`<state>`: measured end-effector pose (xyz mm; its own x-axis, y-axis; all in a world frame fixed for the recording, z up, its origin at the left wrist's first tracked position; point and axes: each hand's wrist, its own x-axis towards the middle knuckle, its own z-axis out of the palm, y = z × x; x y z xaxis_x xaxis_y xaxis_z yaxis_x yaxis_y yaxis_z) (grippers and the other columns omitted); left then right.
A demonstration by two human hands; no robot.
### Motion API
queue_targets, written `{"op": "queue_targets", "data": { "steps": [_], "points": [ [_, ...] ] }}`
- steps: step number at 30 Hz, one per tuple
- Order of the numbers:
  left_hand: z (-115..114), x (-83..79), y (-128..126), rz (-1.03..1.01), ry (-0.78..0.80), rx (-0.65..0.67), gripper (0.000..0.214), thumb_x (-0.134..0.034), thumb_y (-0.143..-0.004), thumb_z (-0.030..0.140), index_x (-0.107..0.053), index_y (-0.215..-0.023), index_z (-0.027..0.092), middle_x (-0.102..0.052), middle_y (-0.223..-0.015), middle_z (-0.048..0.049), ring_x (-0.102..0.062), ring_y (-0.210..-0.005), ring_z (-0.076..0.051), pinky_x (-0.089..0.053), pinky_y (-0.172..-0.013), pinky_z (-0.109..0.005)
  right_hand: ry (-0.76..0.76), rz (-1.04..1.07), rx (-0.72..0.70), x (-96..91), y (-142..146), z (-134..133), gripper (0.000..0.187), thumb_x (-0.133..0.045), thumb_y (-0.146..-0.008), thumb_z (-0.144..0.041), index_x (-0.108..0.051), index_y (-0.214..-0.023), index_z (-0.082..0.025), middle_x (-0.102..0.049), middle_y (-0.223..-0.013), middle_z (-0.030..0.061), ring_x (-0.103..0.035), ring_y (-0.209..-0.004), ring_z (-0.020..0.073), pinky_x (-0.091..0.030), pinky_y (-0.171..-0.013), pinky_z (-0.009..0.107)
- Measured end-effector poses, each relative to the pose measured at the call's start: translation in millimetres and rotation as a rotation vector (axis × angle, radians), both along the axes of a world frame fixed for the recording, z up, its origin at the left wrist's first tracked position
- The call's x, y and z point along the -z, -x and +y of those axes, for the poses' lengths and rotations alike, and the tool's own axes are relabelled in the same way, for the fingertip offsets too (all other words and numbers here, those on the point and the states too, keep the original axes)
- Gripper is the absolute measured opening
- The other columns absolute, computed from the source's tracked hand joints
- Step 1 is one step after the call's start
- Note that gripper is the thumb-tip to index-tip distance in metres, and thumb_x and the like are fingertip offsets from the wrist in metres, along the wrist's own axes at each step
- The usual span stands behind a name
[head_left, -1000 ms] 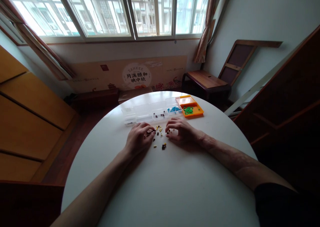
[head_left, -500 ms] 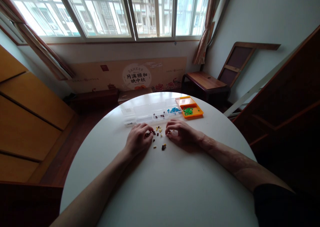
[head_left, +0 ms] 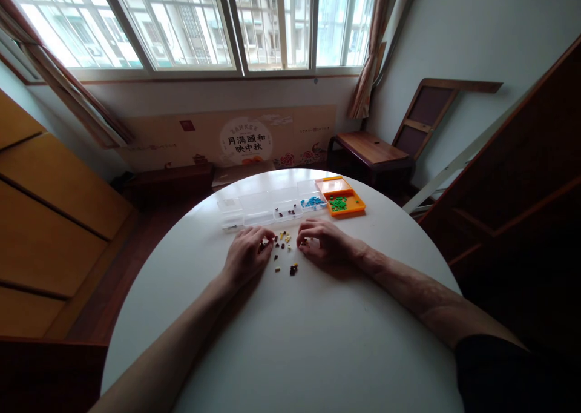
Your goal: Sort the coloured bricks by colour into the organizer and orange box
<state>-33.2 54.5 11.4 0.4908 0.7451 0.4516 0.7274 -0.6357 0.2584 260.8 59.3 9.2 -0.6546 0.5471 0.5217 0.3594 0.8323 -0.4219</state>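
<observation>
Small toy building bricks lie scattered on the white round table (head_left: 299, 340) between my hands. My left hand (head_left: 245, 252) rests at their left, its fingers curled over some dark brown bricks (head_left: 263, 245) that are partly hidden. On the other side my right hand (head_left: 324, 241) is bent, thumb and fingertips close together; small pieces show under its fingers, but what it pinches is unclear. Yellow bricks (head_left: 285, 238) and loose brown ones sit between the fingertips. Nearer to me are a joined dark brown clump (head_left: 293, 270) with a yellow bit and a pale yellow brick (head_left: 278, 269).
Beyond my hands lies a clear divided plastic box (head_left: 258, 204), opened, with a few dark bricks and blue bricks (head_left: 311, 201) in compartments. Right of it, an orange box (head_left: 358, 209) holds green bricks (head_left: 338, 203). A wooden chair (head_left: 374, 148) stands past the table.
My left hand's fingers have drawn in a little, leaving several brown bricks beside them more exposed. The right hand stays nearly in place. The whole view has shifted slightly.
</observation>
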Motion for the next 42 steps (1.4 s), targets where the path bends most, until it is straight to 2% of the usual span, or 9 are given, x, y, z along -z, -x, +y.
{"op": "queue_targets", "data": {
  "steps": [6, 14, 30, 35, 39, 42],
  "points": [
    [-1.1, -1.2, 0.4, -0.005, 0.01, 0.008, 0.015, -0.066, -0.104, 0.029, -0.08, -0.11, 0.027, -0.08, -0.115, -0.0047, -0.071, -0.106, -0.028, -0.05, -0.101, -0.044, 0.015, -0.006, 0.005, -0.6, -0.8, 0.4, 0.004, -0.075, -0.098, -0.02, -0.076, -0.097, -0.023, -0.076, -0.102, 0.0048, -0.069, -0.097, 0.0212, -0.056, -0.091, 0.034],
    [-0.5, -2.3, 0.2, -0.027, 0.04, -0.007, 0.011, -0.066, -0.103, 0.03, -0.076, -0.1, 0.026, -0.078, -0.11, -0.0045, -0.071, -0.101, -0.027, -0.05, -0.097, -0.042, 0.023, -0.011, -0.005, 1.9, -1.3, 2.8, 0.004, -0.073, -0.099, -0.02, -0.076, -0.098, -0.023, -0.075, -0.102, 0.0049, -0.069, -0.095, 0.0209, -0.055, -0.09, 0.034],
    [0.8, 1.5, 1.3, -0.06, 0.03, -0.012, 0.006, -0.07, -0.1, 0.03, -0.072, -0.099, 0.025, -0.079, -0.097, -0.0028, -0.071, -0.091, -0.025, -0.049, -0.096, -0.042, 0.025, -0.011, 0.0, 0.8, -1.0, 1.6, 0.005, -0.073, -0.097, -0.018, -0.076, -0.097, -0.023, -0.076, -0.102, 0.0051, -0.069, -0.095, 0.0209, -0.055, -0.09, 0.034],
    [3.0, 3.8, 2.5, -0.115, -0.016, 0.02, 0.009, -0.071, -0.099, 0.026, -0.075, -0.107, 0.025, -0.081, -0.1, -0.0022, -0.073, -0.086, -0.023, -0.052, -0.095, -0.042, 0.001, -0.02, 0.001, 0.9, -1.0, 2.3, 0.005, -0.074, -0.096, -0.019, -0.076, -0.096, -0.024, -0.076, -0.101, 0.0047, -0.069, -0.096, 0.0219, -0.056, -0.09, 0.035],
    [9.9, -3.6, 3.1, -0.142, -0.019, 0.056, 0.016, -0.069, -0.104, 0.033, -0.08, -0.114, 0.026, -0.082, -0.107, -0.0057, -0.075, -0.092, -0.023, -0.056, -0.09, -0.04, -0.017, -0.008, 0.032, -0.5, 1.1, 0.8, 0.007, -0.073, -0.096, -0.017, -0.075, -0.093, -0.024, -0.076, -0.099, 0.0045, -0.069, -0.093, 0.0212, -0.057, -0.086, 0.034],
    [18.1, -17.3, 0.6, -0.125, -0.033, 0.05, 0.019, -0.067, -0.106, 0.036, -0.083, -0.107, 0.026, -0.083, -0.106, -0.0067, -0.075, -0.092, -0.024, -0.057, -0.088, -0.039, -0.036, 0.005, 0.05, -0.3, 2.9, 0.4, 0.01, -0.072, -0.095, -0.015, -0.074, -0.09, -0.023, -0.077, -0.097, 0.0045, -0.068, -0.092, 0.0207, -0.056, -0.086, 0.033]
  ]
}}
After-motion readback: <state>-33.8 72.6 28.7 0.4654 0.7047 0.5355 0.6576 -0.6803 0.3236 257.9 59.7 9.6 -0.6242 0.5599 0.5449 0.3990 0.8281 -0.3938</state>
